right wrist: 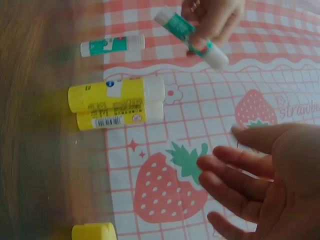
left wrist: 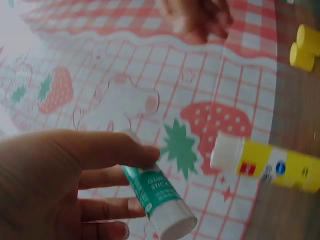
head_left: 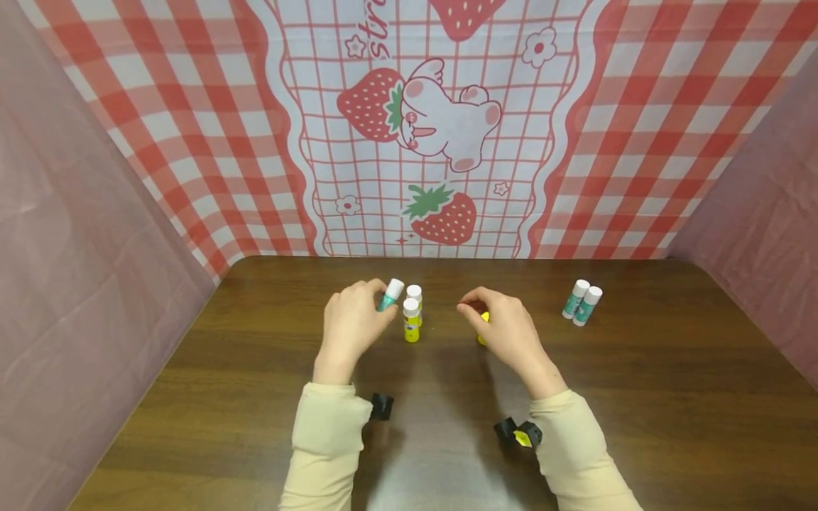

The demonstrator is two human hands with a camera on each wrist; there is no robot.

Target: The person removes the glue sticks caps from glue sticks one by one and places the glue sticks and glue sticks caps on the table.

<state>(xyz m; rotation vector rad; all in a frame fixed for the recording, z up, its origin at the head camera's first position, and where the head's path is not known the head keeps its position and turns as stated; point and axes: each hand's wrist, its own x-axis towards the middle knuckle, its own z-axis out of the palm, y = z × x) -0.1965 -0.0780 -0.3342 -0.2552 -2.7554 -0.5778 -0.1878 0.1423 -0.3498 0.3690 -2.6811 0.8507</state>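
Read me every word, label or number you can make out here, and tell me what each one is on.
"GLUE STICK": the green glue stick held in the left hand.
"straw", then cut off: the patterned cloth.
Too small or blurred to read: the finer print on that stick, the print and barcode on the yellow glue sticks, and the other green glue sticks' labels.

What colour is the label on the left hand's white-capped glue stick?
Green label, clearest in left wrist view.
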